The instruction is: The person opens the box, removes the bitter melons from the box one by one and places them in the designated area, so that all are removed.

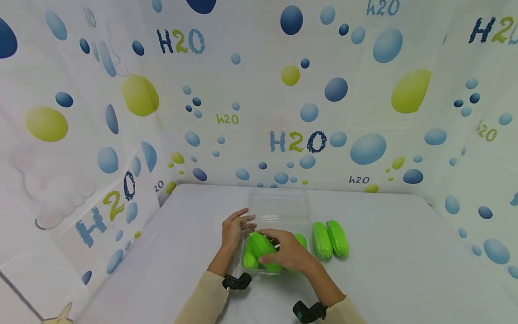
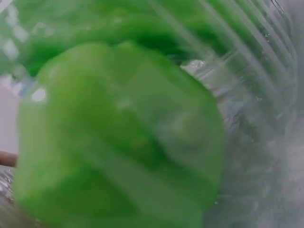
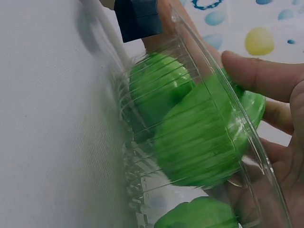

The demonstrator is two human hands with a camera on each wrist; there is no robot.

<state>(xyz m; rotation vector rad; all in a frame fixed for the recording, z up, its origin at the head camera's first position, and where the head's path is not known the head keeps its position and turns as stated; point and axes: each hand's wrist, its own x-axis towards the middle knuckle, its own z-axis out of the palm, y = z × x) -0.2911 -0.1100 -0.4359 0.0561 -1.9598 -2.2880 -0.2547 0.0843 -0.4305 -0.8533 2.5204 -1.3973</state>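
Note:
A clear plastic clamshell container [image 1: 279,211] lies with its lid folded back, several bright green pieces in its base. They are glossy, oblong and ridged, like vegetables; their exact kind is unclear. My right hand [image 1: 290,252] grips one green piece [image 1: 261,244] at the base's left side, thumb near and fingers beyond it. The right wrist view shows this piece [image 3: 204,137] tilted behind the ridged wall. At the left rim, my left hand [image 1: 232,231] has its fingers loosely extended over the edge. Close up, the left wrist view shows a green piece [image 2: 118,128] through the plastic.
Two more green oblong pieces [image 1: 322,241] lie side by side on the white tabletop [image 1: 388,252], right of the container. Behind the table hangs a white backdrop [image 1: 259,90] with blue and yellow-green dots and H2O lettering. Each wrist wears a black strap-on device [image 1: 237,281].

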